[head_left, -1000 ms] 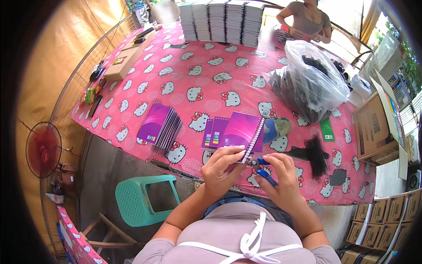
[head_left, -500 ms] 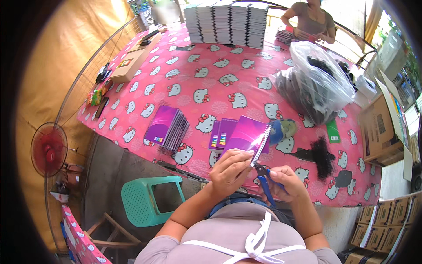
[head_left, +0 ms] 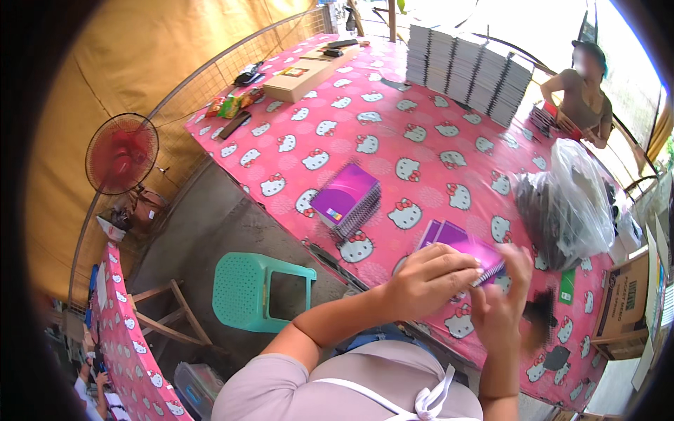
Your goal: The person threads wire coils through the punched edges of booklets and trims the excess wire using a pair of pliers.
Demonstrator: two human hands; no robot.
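My left hand is closed on a purple spiral notebook, fingers over its near edge. The black-and-white coil shows at the notebook's side. Beside it my right hand is raised against the coil side, its fingers smeared by motion. No pliers can be seen there now. Under and left of the held notebook, more purple notebooks lie partly covered. A neat stack of purple spiral notebooks stands further left on the pink tablecloth.
A clear bag of black coils is at the right, near a green card and a cardboard box. Tall notebook stacks stand at the back; another person sits behind. A green stool is left of me.
My view has turned left, so the table has shifted right in it. The blue-handled pliers in my right hand are no longer visible; that hand has risen to the notebook's coil.
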